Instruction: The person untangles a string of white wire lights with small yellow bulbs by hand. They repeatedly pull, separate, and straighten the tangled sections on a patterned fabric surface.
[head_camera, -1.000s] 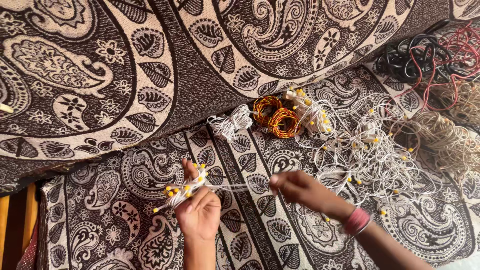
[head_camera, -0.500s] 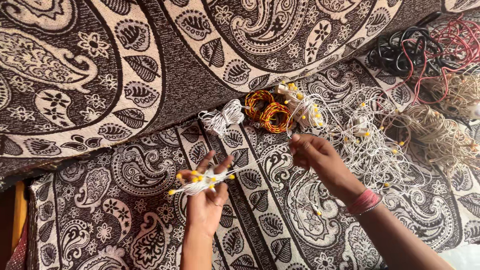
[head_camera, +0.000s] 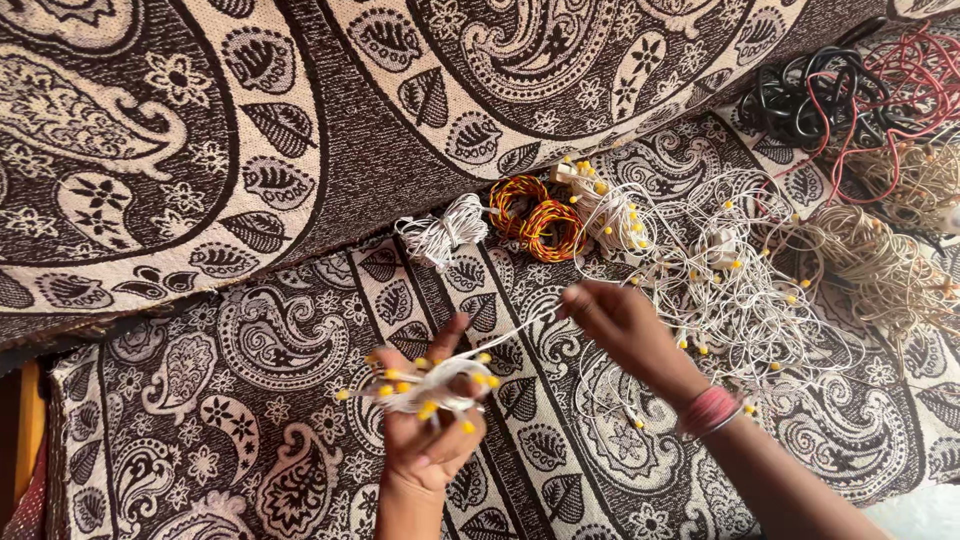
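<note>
Left hand (head_camera: 425, 430) grip clamped on a wound bundle of white light-string (head_camera: 430, 382) with yellow bulbs, near the patterned cloth's (head_camera: 250, 420) lower edge. Right hand (head_camera: 620, 325) pinches the taut strand (head_camera: 520, 328) leading toward the loose white tangle (head_camera: 740, 290).

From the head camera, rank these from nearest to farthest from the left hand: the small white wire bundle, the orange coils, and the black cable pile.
From the left hand:
1. White wire bundle, straight up, by the fabric fold.
2. Orange coils, just right of that bundle.
3. Black cable pile, top right corner.
</note>
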